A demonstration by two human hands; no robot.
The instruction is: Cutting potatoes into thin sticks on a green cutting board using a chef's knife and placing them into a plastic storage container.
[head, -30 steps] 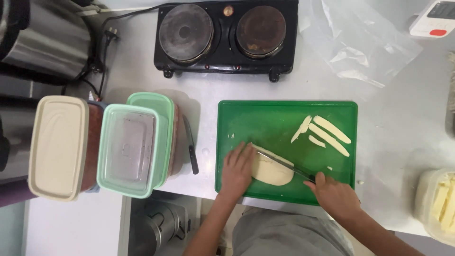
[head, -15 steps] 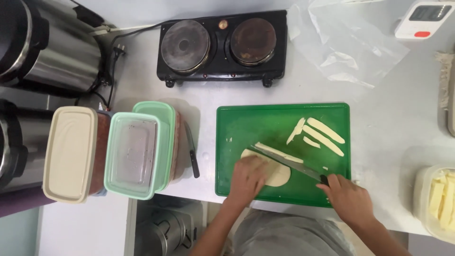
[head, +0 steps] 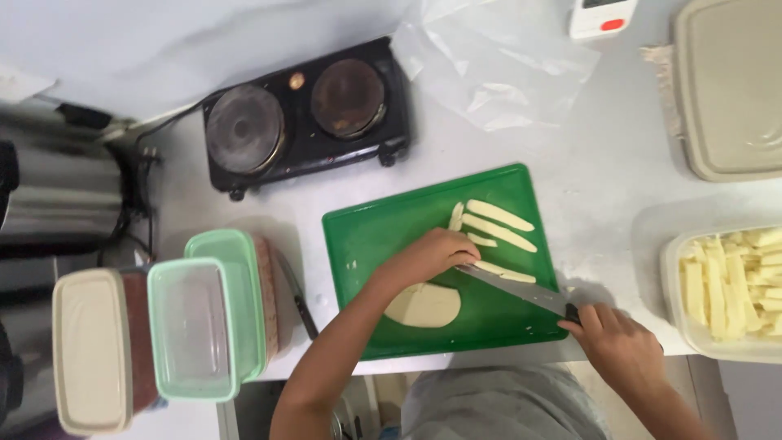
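Now R hand (head: 621, 345) grips knife (head: 521, 290), L hand (head: 432, 254) on strips (head: 503, 272).

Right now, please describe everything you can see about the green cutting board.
The green cutting board is a flat rectangle with rounded corners and a raised rim, plastic by its look. It lies slightly turned on the pale counter, in front of the black double hotplate. On it lie several pale cut strips and a larger pale piece. The left hand rests over its middle, and the knife held by the right hand crosses its right part.
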